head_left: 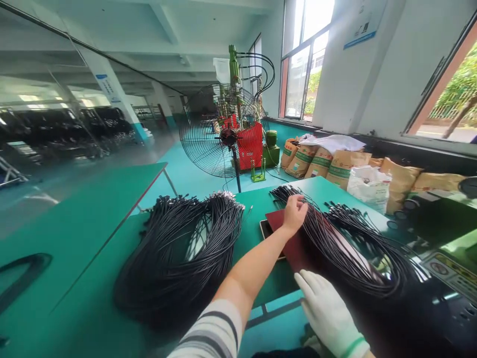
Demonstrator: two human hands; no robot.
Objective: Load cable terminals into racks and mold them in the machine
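My left hand (296, 215), bare, reaches forward to the near-left edge of a bundle of long black cables (328, 241). Its fingers are curled in at the cables, and whatever they pinch is too small to make out. Below it my right hand (326, 308) wears a white glove with a green cuff. Its fingers are stretched out, close to a dark red board (288, 246) under the cables, with nothing in them. To the left lies a large looped bundle of black cables (208, 268) with pale metallic ends.
The green table (246, 278) carries another cable bundle (357, 223) at the right. A black fan (228, 136) stands behind it, before a red and green machine (249, 144). Sacks (339, 166) line the wall. Dark machinery (439, 308) borders the right side.
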